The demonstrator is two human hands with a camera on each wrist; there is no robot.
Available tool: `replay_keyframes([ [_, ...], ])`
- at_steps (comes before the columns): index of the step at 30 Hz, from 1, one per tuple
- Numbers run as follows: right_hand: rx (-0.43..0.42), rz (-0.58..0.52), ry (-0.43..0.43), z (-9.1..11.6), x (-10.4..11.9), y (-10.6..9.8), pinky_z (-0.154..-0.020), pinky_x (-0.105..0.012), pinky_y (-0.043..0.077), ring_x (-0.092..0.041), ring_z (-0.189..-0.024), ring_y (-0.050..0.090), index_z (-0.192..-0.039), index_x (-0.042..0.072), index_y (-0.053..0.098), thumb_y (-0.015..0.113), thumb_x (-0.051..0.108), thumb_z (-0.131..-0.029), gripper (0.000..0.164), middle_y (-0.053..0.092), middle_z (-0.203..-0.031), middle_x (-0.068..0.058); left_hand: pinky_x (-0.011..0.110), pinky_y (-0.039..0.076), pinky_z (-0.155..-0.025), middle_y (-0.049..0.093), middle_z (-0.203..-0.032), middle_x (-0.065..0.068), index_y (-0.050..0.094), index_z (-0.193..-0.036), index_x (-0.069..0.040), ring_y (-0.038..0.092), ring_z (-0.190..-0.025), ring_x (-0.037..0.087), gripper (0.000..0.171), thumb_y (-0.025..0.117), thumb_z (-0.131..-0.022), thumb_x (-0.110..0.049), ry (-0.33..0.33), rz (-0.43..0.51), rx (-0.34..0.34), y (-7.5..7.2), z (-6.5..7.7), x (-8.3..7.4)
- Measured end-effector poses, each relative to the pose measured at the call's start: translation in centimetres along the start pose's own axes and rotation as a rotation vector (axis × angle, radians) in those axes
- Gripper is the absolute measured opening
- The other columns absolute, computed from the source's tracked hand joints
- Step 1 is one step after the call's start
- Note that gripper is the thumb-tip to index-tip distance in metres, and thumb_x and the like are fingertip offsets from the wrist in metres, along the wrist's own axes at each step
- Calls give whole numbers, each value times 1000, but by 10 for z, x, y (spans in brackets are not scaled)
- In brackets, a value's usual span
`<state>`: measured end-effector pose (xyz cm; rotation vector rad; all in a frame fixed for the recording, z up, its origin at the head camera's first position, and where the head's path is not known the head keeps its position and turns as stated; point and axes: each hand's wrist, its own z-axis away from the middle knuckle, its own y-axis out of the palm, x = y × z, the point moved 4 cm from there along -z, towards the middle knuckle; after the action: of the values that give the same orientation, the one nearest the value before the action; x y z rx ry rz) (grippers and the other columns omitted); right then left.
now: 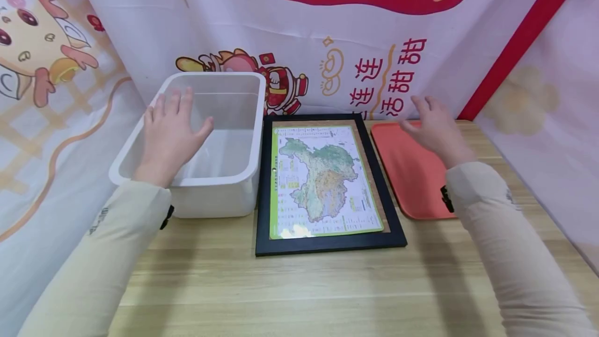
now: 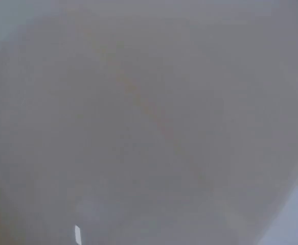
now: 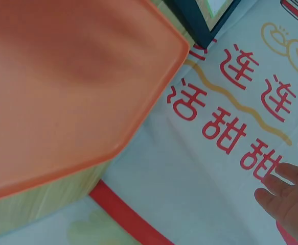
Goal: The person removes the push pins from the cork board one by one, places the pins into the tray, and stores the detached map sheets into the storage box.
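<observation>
My left hand hovers over the white plastic bin, fingers spread and nothing in them. The left wrist view is filled by a blurred pale grey surface. On the right, my right hand hangs above the red-orange tray, fingers extended and holding nothing; its fingers also show at the edge of the right wrist view. Between the two hands lies a black frame, with a green-edged map sheet inside it, set slightly askew on a brown backing.
Bin, frame and tray stand side by side on a wood-grain table. Behind them hangs a white printed cloth with red lettering and cartoon figures. More cloth closes off the left and right sides.
</observation>
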<state>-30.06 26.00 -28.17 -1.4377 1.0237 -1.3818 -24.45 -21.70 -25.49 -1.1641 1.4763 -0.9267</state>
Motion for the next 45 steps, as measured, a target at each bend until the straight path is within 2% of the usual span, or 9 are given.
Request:
replay_keyframes([
  [11, 50, -27, -16, -4, 15, 18, -110, -67, 23, -50, -139, 22, -155, 13, 11, 47, 45, -96, 75, 17, -155, -29, 61, 15, -116, 30, -155, 18, 22, -152, -10, 23, -142, 42, 67, 40, -98, -45, 76, 24, -42, 0, 11, -24],
  [17, 104, -32, 10, -7, 16, 29, -109, -68, 23, -48, -140, 20, -155, 16, 11, 47, 44, -96, 74, 14, -157, -26, 57, 23, -115, 40, -150, 17, 33, -149, -10, 33, -138, 39, 61, 45, -97, -39, 125, 55, -115, -4, 18, -43],
  [20, 118, -19, -8, -7, 16, 36, -109, -68, 23, -48, -140, 19, -155, 17, 11, 46, 45, -96, 74, 14, -157, -25, 56, 27, -114, 44, -147, 16, 37, -147, -9, 38, -136, 38, 59, 47, -96, -38, 167, 60, -154, -7, 23, -55],
  [24, 120, 21, -63, -5, 16, 48, -110, -65, 24, -48, -141, 22, -155, 15, 13, 47, 43, -97, 72, 17, -157, -25, 54, 30, -114, 47, -145, 16, 40, -145, -9, 41, -135, 36, 57, 51, -96, -36, 243, 59, -195, -7, 30, -72],
  [30, 164, 74, -113, 1, 18, 67, -114, -61, 22, -44, -143, 19, -153, 10, 18, 48, 48, -96, 75, 17, -157, -23, 50, 29, -116, 47, -146, 13, 42, -144, -9, 41, -135, 34, 57, 53, -95, -35, 375, 52, -246, -2, 42, -96],
  [37, 208, 117, -216, 7, 18, 92, -115, -59, 23, -45, -141, 24, -153, 9, 21, 52, 43, -96, 73, 21, -155, -26, 51, 32, -113, 53, -140, 15, 49, -138, -6, 45, -131, 36, 52, 57, -92, -29, 553, 55, -403, 5, 58, -121],
  [41, 259, 148, -255, 9, 15, 106, -115, -59, 23, -45, -141, 24, -153, 13, 22, 50, 46, -96, 72, 21, -156, -26, 51, 37, -110, 57, -136, 15, 53, -135, -6, 49, -128, 35, 49, 59, -91, -27, 650, 26, -477, 14, 66, -135],
  [45, 283, 176, -276, 12, 12, 117, -115, -60, 22, -45, -142, 23, -153, 14, 23, 49, 51, -94, 74, 20, -157, -23, 49, 41, -107, 60, -132, 13, 56, -131, -8, 53, -124, 32, 47, 63, -88, -25, 717, -21, -500, 31, 75, -147],
])
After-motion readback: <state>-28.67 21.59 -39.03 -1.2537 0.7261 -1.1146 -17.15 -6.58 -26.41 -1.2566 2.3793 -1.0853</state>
